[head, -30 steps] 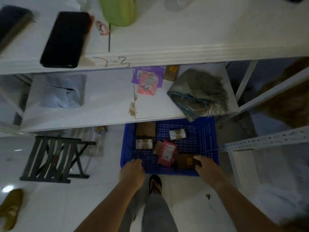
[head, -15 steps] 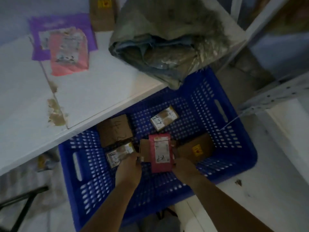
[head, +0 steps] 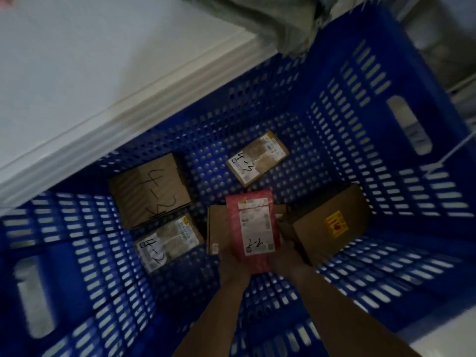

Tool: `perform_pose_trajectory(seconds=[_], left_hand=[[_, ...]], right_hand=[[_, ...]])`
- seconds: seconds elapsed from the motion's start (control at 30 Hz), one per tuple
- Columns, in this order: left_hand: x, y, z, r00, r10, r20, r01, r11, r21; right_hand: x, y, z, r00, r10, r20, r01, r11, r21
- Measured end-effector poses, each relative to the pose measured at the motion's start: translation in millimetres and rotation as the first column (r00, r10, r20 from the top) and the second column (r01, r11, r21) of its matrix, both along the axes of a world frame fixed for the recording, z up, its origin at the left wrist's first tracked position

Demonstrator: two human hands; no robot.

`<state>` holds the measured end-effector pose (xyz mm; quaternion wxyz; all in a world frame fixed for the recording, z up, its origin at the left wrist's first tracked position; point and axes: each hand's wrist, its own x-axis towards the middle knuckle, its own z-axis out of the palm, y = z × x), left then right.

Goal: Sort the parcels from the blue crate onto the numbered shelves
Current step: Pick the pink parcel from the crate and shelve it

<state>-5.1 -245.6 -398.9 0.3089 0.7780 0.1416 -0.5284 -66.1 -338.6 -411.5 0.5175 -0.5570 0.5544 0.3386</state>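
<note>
Status, left to right:
- White shelf board (head: 77,73) overhangs the blue crate (head: 386,176). This view doesn't show what is already shelved.
- Big brown box (head: 149,191) marked 4-3 lies flat on the crate floor, untouched.
- Small labelled box (head: 167,243) marked 4-2 lies just in front of it, untouched.
- Flat brown box (head: 215,228) sits partly under the red mailer.
- Left hand (head: 231,261) grips the red mailer (head: 253,228) at its near left edge.
- Right hand (head: 286,253) grips the near right edge. It's dim, so the fingertips are hard to make out.
- The mailer is low in the crate, and I can't tell if it's lifted. Its mark looks like 2-2, upside down to the camera.
- Second small box (head: 257,158) marked 4-3 is behind it.
- Sticker box (head: 332,222) is tilted against the right side, with no number visible.

My read: six parcels remain in the crate and the mailer pick is in progress. Most of the sorting is left.
</note>
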Motion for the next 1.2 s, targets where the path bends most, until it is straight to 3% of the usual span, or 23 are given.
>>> perform_pose_trajectory(seconds=[0.07,0.13,0.2,0.27,0.33,0.4,0.53,0.63,0.8,1.03,1.13,1.2], left_hand=[[1.8,-2.9,-4.9,0.999,0.052,0.004,-0.052,0.997,0.052],[3.0,-5.6,-5.8,1.0,-0.001,0.023,0.0,0.998,0.069],[5.1,-10.0,2.0,0.996,-0.07,0.055,0.072,0.997,-0.028],[6.1,-13.1,17.4,0.991,-0.096,0.092,0.11,0.982,-0.156],[11.2,-15.2,46.9,0.987,-0.077,0.141,0.112,0.957,-0.267],[23.3,-13.8,86.6,0.996,0.016,0.082,0.016,0.927,-0.376],[48.8,-8.2,188.0,1.0,-0.011,-0.023,-0.002,0.874,-0.486],[56.8,-14.9,268.3,0.998,-0.019,0.06,0.05,0.817,-0.574],[36.8,-37.0,424.1,0.901,0.277,0.333,0.084,0.642,-0.762],[3.7,-56.4,621.5,0.695,0.458,0.554,0.272,0.545,-0.793],[-12.6,-53.7,716.9,0.646,0.506,0.571,0.355,0.464,-0.812],[-28.9,-44.3,789.1,0.592,0.549,0.59,0.454,0.378,-0.807]], right_hand=[[1.0,0.5,-6.3,0.994,-0.107,0.037,0.107,0.994,-0.002],[2.3,-0.8,-6.4,0.98,-0.199,0.023,0.198,0.979,0.052],[2.7,-1.8,-0.5,0.975,-0.222,0.013,0.22,0.973,0.069],[-1.2,-1.6,10.9,0.99,-0.138,0.006,0.138,0.99,-0.033],[-3.9,-1.2,35.7,0.968,-0.232,0.1,0.244,0.961,-0.133],[-4.4,-8.4,73.1,0.904,-0.365,0.223,0.4,0.905,-0.145],[-5.5,-38.6,173.9,0.814,-0.401,0.42,0.48,0.872,-0.099],[-2.5,-59.0,261.9,0.709,-0.346,0.614,0.465,0.885,-0.038],[-3.9,-75.9,439.9,0.475,-0.199,0.857,0.506,0.859,-0.081],[-37.7,-73.6,653.3,0.282,0.087,0.955,0.606,0.756,-0.248],[-57.2,-62.8,747.5,0.226,0.247,0.942,0.638,0.693,-0.335],[-73.6,-52.2,818.6,0.132,0.296,0.946,0.704,0.644,-0.3]])
